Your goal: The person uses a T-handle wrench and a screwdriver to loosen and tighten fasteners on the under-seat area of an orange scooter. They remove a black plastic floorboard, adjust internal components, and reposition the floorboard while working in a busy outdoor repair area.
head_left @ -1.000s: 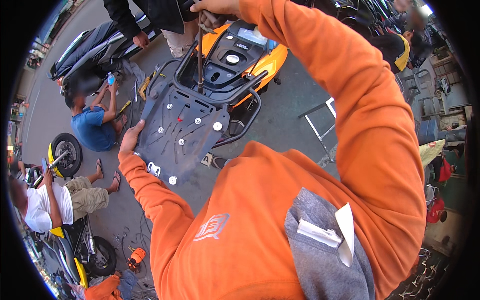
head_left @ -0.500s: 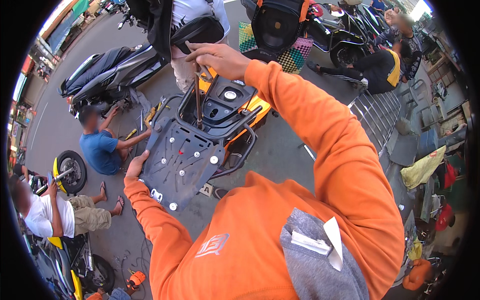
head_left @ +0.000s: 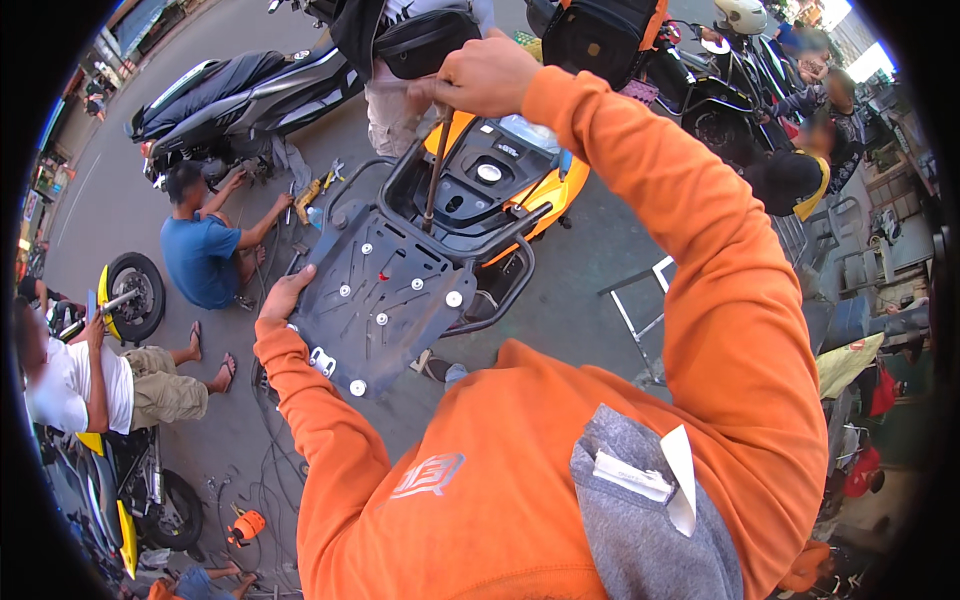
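A black top-box mounting plate (head_left: 400, 300) with slots and several pale round fittings lies over the rear tube rack (head_left: 510, 290) of an orange and black scooter (head_left: 572, 182). My left hand (head_left: 287, 292) grips the plate's left edge, thumb on top and fingers beneath. Held high, my right hand (head_left: 490, 76) is closed around the top of a T-handle wrench (head_left: 435, 170). The wrench's long shaft stands nearly upright, its lower end at the plate's far edge by the seat. The fastener under its tip is hidden.
A person in a blue shirt (head_left: 203, 255) squats left of the scooter, beside a parked grey scooter (head_left: 250, 100). Another person in a white shirt (head_left: 100, 380) sits farther left. Someone with a black waist bag (head_left: 425, 45) stands ahead. A metal frame (head_left: 635, 315) lies right; cables and an orange tool (head_left: 246, 527) lie lower left.
The view has shifted, so the scooter and plate sit farther right. My right hand has turned with the wrench handle, fingers now wrapped more tightly over it. My left hand keeps its hold on the plate.
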`<move>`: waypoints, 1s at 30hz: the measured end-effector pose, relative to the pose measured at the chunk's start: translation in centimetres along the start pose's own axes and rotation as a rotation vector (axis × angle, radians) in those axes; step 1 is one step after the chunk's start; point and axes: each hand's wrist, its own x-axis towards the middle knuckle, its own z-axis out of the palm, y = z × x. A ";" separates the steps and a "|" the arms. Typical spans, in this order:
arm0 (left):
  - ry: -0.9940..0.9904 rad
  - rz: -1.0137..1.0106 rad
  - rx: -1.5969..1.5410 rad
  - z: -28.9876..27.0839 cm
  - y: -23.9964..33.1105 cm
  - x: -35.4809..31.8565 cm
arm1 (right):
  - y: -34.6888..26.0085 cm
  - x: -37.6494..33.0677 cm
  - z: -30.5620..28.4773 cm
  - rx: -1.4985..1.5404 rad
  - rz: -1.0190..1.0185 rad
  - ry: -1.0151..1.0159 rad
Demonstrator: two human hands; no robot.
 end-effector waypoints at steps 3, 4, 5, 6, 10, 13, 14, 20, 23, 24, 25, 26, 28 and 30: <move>0.011 -0.005 0.000 0.0 0.0 0.0 | -0.6 2.4 -0.2 0.312 0.381 -0.241; -0.010 -0.013 -0.005 -0.1 0.2 0.0 | -0.2 2.7 -0.2 0.449 0.445 -0.234; 0.020 -0.011 0.042 -0.1 0.3 0.0 | 0.5 3.2 0.0 0.524 0.450 -0.295; 0.037 -0.011 0.075 -0.1 0.4 0.0 | 1.2 3.4 0.3 0.557 0.451 -0.288; 0.007 -0.030 0.039 0.0 0.6 0.1 | 2.9 2.8 3.8 0.613 0.232 -0.125; 0.053 0.006 0.106 -0.1 0.4 0.2 | 1.8 2.1 6.7 1.313 0.455 0.040; 0.048 0.010 0.097 -0.2 0.3 0.3 | 1.3 2.3 7.1 1.319 0.466 0.151; 0.033 -0.019 0.086 -0.9 -0.2 0.9 | -2.2 2.7 7.3 0.852 0.670 0.524; 0.024 -0.021 0.089 -0.7 0.0 0.8 | -1.5 1.1 7.7 0.957 0.329 0.635; 0.029 -0.008 0.071 -0.5 0.1 0.7 | -0.6 0.2 7.9 0.993 0.206 0.608; 0.034 0.001 0.058 -0.4 0.1 0.6 | 0.3 -0.6 8.2 1.217 0.082 0.472; 0.028 0.002 0.049 -0.2 0.0 0.4 | 1.6 -1.7 8.3 1.305 -0.083 0.411; 0.043 0.049 0.047 0.1 0.0 0.1 | 3.5 -2.9 8.3 1.245 -0.153 0.265; 0.047 0.041 0.055 0.1 0.1 -0.1 | 5.4 -3.4 7.1 1.129 -0.258 0.103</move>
